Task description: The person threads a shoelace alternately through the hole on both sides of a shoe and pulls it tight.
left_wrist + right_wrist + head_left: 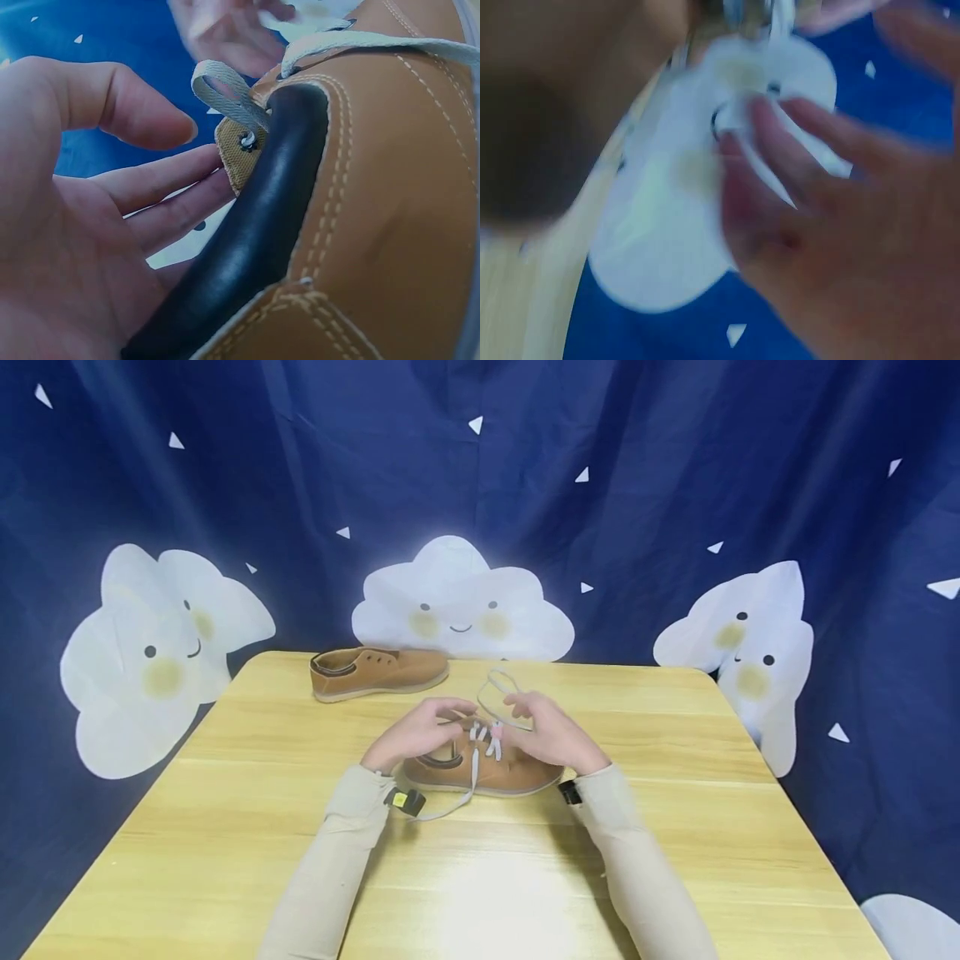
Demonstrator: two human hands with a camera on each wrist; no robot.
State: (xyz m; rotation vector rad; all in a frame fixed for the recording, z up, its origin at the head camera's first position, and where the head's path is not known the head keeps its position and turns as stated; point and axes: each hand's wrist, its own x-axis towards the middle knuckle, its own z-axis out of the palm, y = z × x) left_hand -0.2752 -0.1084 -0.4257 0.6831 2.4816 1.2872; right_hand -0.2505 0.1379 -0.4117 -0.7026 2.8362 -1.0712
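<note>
A brown lace-up shoe [525,774] with a dark collar lining stands on the table, its toe to the right. White shoelace [476,768] runs through its eyelets; one end trails in front, and a loop lies behind the shoe. My left hand [420,732] is at the shoe's opening. In the left wrist view its straight fingers [169,180] reach behind the tongue [241,154], and the thumb stands apart beside a small lace loop [225,94]. Over the laces is my right hand [551,731], thumb and fingers apart and loosely bent. The right wrist view is blurred there.
A second brown shoe [390,675], with no lace visible in its eyelets, stands at the table's back left edge. The wooden table [675,860] ends before a dark blue curtain [630,460] printed with white clouds and triangles.
</note>
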